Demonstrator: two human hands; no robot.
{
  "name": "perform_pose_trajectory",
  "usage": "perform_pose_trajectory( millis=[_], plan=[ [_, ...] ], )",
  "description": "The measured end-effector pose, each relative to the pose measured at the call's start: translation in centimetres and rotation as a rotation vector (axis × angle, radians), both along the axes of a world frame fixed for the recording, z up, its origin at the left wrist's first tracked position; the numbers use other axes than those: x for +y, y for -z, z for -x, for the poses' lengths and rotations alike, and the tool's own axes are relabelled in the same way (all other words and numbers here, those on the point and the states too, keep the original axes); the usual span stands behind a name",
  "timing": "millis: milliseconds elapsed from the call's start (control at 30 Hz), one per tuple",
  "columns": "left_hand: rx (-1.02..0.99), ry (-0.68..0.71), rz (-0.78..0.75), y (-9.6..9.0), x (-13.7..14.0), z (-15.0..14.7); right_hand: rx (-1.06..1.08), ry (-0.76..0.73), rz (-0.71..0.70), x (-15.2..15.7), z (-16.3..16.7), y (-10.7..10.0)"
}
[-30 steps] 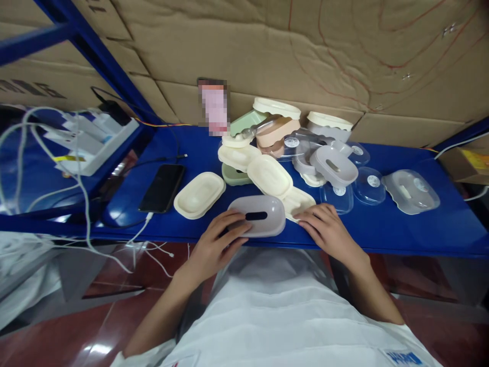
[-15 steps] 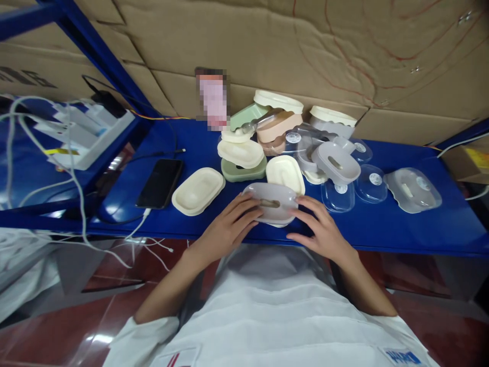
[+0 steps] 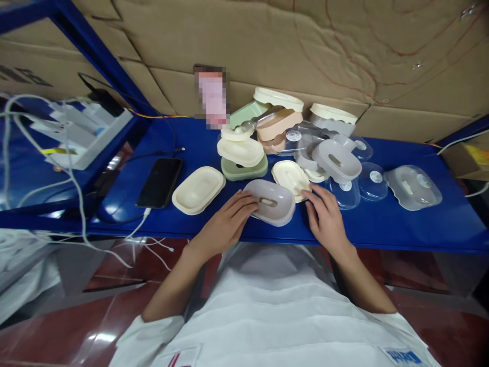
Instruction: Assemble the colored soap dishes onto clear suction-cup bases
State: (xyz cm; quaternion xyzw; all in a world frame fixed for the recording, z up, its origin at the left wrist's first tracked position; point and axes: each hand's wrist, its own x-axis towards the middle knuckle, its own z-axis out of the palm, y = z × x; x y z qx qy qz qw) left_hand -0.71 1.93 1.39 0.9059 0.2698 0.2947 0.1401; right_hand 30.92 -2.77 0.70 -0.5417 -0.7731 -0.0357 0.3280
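A grey oval soap dish (image 3: 280, 209) with a slot in its middle lies near the front edge of the blue shelf. My left hand (image 3: 227, 219) holds its left end, fingers over the rim, thumb hidden. My right hand (image 3: 327, 216) has its fingertips closed on the right corner of a cream soap dish insert (image 3: 288, 176), just behind the grey dish. Left of my left hand lies another cream insert (image 3: 198, 190). Behind the grey dish are a green dish (image 3: 246, 171) and a cream piece (image 3: 240, 152) resting over it.
Several stacked dishes, including a peach one (image 3: 278, 126), crowd the back. Clear lids (image 3: 371, 182) and a grey dish under a clear cover (image 3: 414, 188) lie to the right. A phone (image 3: 159, 183) on a cable and a power strip (image 3: 103, 137) are left; cardboard (image 3: 229, 35) stands behind.
My right hand has left the grey dish and moved to the cream insert, which has shifted right and turned. The grey dish has tilted slightly, with my left hand still on it.
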Motion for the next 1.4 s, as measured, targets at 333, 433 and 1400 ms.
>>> perform_pose_trajectory(
  millis=[333, 433, 1400],
  plan=[
    [-0.061, -0.082, 0.015, 0.4, 0.2, 0.5, -0.113, -0.299, 0.216, -0.2, 1.0, -1.3],
    [-0.063, -0.07, -0.008, 0.2, 0.2, 0.5, -0.069, -0.335, 0.268, 0.0, 0.7, -1.5],
    [0.025, 0.031, -0.101, 0.4, -0.2, 0.1, -0.047, -0.374, 0.152, -0.2, 0.9, -1.1]
  ],
)
